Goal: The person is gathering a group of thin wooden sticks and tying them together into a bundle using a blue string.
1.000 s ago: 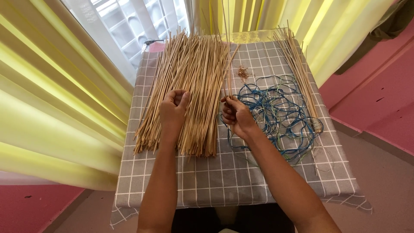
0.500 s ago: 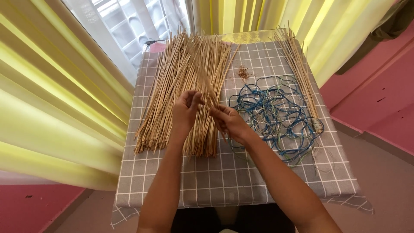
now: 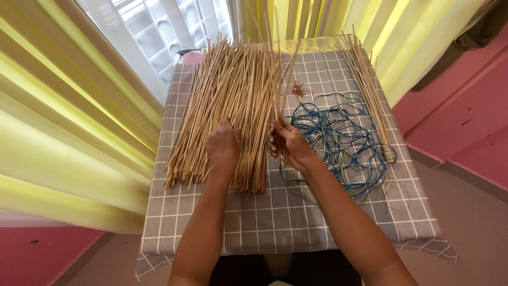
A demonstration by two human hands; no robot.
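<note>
Head view: a wide pile of thin, pale-tan bamboo sticks (image 3: 227, 100) lies on the grey checked tabletop (image 3: 286, 217), long axes running from the near edge toward the window, fanning slightly. The left hand (image 3: 223, 147) rests palm-down on the pile, fingers loose. The right hand (image 3: 288, 144) is clenched around a few sticks (image 3: 278, 79) lifted steeply, tips pointing up and away. Beside it lies a tangled coil of blue and green cord (image 3: 341, 137), with a narrower stick bundle (image 3: 366, 85) at the right.

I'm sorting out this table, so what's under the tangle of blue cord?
The tangle of blue cord lies on the grey checked tablecloth, which shows through its loops. The table beneath is covered.
</note>
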